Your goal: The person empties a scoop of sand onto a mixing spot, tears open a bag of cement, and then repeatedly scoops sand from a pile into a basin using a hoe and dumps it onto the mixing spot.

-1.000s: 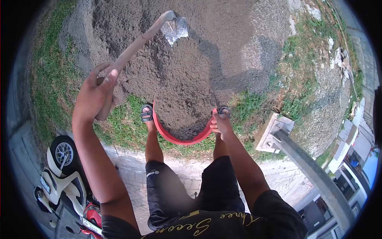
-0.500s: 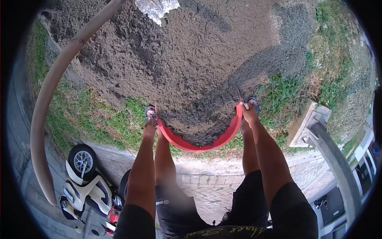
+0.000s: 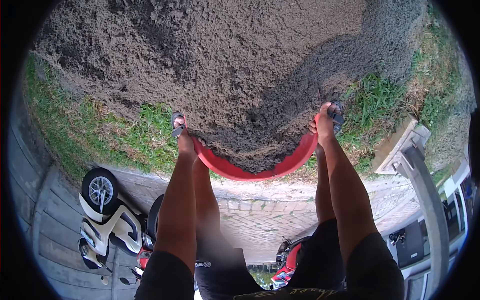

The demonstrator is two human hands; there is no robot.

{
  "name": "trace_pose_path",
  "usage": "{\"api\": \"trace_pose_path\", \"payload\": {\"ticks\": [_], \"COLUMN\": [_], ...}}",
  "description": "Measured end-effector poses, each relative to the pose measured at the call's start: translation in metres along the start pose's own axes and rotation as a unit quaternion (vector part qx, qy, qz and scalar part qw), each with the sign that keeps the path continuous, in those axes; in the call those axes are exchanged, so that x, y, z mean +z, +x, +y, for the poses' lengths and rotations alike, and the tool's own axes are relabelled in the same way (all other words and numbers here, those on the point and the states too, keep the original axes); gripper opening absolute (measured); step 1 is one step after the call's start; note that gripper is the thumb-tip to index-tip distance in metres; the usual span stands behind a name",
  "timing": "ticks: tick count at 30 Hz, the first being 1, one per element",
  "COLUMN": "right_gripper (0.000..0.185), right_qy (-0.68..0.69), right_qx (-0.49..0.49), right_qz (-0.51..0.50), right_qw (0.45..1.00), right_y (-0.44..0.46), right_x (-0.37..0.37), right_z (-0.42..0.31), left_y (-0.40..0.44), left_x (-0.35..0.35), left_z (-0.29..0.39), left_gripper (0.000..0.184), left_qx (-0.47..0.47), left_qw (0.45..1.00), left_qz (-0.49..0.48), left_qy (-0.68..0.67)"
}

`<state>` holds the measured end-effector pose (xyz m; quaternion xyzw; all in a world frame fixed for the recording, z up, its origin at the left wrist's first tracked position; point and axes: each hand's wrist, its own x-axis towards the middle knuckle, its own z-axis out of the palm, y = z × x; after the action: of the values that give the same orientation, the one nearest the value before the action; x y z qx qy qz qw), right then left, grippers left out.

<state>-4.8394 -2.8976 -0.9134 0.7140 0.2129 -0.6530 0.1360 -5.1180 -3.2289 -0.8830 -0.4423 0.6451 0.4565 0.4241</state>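
A red curved container (image 3: 250, 175) lies against the heap of grey-brown sand (image 3: 235, 75), with sand inside it up to its near rim. My left hand (image 3: 187, 142) grips the container's left edge, beside my left sandal (image 3: 177, 122). On the opposite edge my right hand (image 3: 325, 122) is closed around the rim, near my right sandal (image 3: 336, 117). The far side of the container is hidden by sand.
Grass (image 3: 120, 130) borders the sand on both sides. A concrete base (image 3: 400, 147) with a grey post (image 3: 430, 205) stands at the right. Behind my legs is brick paving (image 3: 265, 217). A motorbike (image 3: 112, 225) is parked at the left.
My left hand has let go of the wooden-handled hoe and taken hold of the container's left edge. The hoe has left the view. The view has shifted closer to the container.
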Motion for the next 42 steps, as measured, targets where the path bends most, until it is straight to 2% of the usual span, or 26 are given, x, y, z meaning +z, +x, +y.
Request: {"api": "trace_pose_path", "payload": {"ticks": [1,2,4,6,8,10,12,14,16,17,19,22,24,26,29,30,31,32,34,35,37,39,41,42], "right_gripper": [0.069,0.069,0.063,0.058,0.056,0.058,0.059,0.056,0.055,0.055,0.05,0.05,0.051,0.053,0.057,0.058,0.061,0.061,0.063,0.063,0.065,0.065,0.065,0.065], "right_qy": [0.027,0.028,-0.054,-0.123,-0.146,-0.132,-0.175,-0.115,-0.118,-0.112,-0.04,-0.011,0.005,-0.04,0.0,-0.013,-0.014,0.025,0.052,0.092,0.094,0.155,0.211,0.236], "right_qx": [0.036,0.03,-0.128,-0.283,-0.324,-0.297,-0.35,-0.316,-0.296,-0.307,-0.26,-0.355,-0.385,-0.388,-0.417,-0.409,-0.402,-0.407,-0.431,-0.417,-0.424,-0.397,-0.362,-0.35], "right_qz": [-0.015,-0.015,0.068,0.153,0.169,0.144,0.132,0.119,0.092,0.093,0.034,0.058,0.06,0.103,0.17,0.186,0.208,0.226,0.264,0.285,0.34,0.363,0.377,0.389], "right_qw": [0.999,0.999,0.988,0.939,0.919,0.935,0.911,0.934,0.943,0.94,0.964,0.933,0.921,0.915,0.893,0.893,0.892,0.885,0.861,0.858,0.834,0.829,0.826,0.819], "right_y": [0.0,0.0,-0.001,-0.007,-0.036,-0.08,-0.122,-0.164,-0.195,-0.214,-0.259,-0.332,-0.377,-0.451,-0.55,-0.585,-0.608,-0.63,-0.669,-0.684,-0.707,-0.73,-0.739,-0.738], "right_x": [0.0,0.004,0.009,0.02,0.029,0.031,0.03,0.028,0.013,0.006,-0.003,-0.011,-0.027,-0.041,-0.069,-0.077,-0.094,-0.111,-0.145,-0.165,-0.184,-0.233,-0.273,-0.293], "right_z": [0.004,0.01,0.039,0.065,0.071,0.065,0.059,0.063,0.078,0.079,0.075,0.053,0.038,0.017,0.004,0.005,0.01,0.012,0.031,0.047,0.079,0.108,0.143,0.164], "left_y": [-0.006,-0.014,-0.039,-0.044,-0.067,-0.098,-0.121,-0.169,-0.196,-0.213,-0.255,-0.333,-0.388,-0.448,-0.535,-0.56,-0.548,-0.58,-0.652,-0.683,-0.722,-0.757,-0.762,-0.777], "left_x": [0.0,0.0,0.013,0.01,0.018,0.017,-0.002,-0.003,-0.027,-0.04,-0.057,-0.058,-0.048,-0.026,-0.001,-0.001,-0.017,-0.002,0.036,0.051,0.061,0.096,0.133,0.148], "left_z": [-0.001,-0.002,-0.007,-0.025,-0.028,-0.021,-0.02,-0.006,-0.009,-0.009,-0.002,0.029,0.059,0.084,0.104,0.11,0.112,0.113,0.097,0.086,0.066,0.026,-0.013,-0.039], "left_gripper": [0.037,0.036,0.034,0.032,0.032,0.03,0.03,0.029,0.03,0.03,0.029,0.028,0.037,0.037,0.037,0.038,0.042,0.042,0.037,0.037,0.038,0.039,0.039,0.039], "left_qx": [-0.01,-0.017,-0.005,0.019,0.032,0.034,0.048,0.06,0.064,0.103,0.2,0.266,0.196,0.233,0.262,0.255,0.284,0.302,0.312,0.286,0.27,0.253,0.313,0.313], "left_qw": [1.0,0.999,1.0,0.999,0.997,0.997,0.997,0.996,0.994,0.989,0.962,0.943,0.976,0.971,0.958,0.956,0.939,0.925,0.92,0.926,0.908,0.891,0.828,0.813], "left_qz": [-0.015,-0.03,-0.005,0.005,0.058,0.075,0.051,0.061,0.084,0.097,0.126,0.11,0.048,-0.007,-0.106,-0.136,-0.166,-0.193,-0.196,-0.198,-0.265,-0.309,-0.357,-0.369], "left_qy": [-0.005,-0.011,-0.01,-0.026,-0.026,-0.004,0.018,0.025,-0.022,0.043,0.139,0.165,0.079,0.056,0.046,0.054,0.103,0.129,0.132,0.145,0.181,0.215,0.299,0.324]}}
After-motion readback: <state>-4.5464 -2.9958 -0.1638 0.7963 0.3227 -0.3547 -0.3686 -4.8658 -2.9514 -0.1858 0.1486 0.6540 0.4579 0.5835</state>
